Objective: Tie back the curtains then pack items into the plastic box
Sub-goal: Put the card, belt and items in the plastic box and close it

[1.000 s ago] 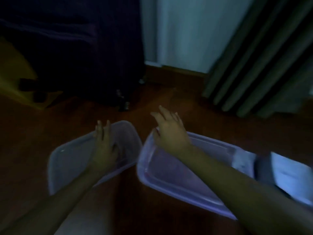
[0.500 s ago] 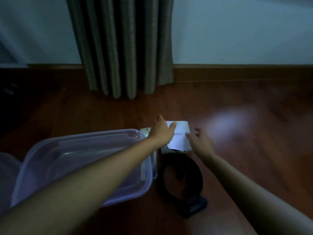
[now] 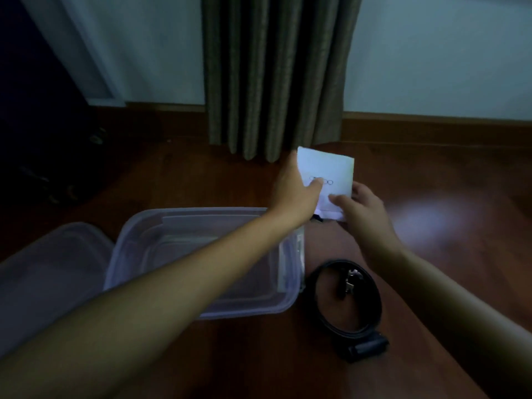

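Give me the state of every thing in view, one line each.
White packet: held upright in both hands.
Left hand: pinches the packet's left edge.
Right hand: grips its lower corner.
Box: open, lid off.
Lid: lies left of the box.
Belt: coiled on the floor.
Curtain: hangs in folds.

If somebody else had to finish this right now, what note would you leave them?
Left hand: pinches the white packet at its left edge, thumb on its front.
Right hand: grips its lower right corner.
Plastic box: open on the floor, lid off to its left.
Black belt: coiled on the floor right of the box.
Curtain: hangs gathered; no tie-back in view.
Left: packet and belt into the box.
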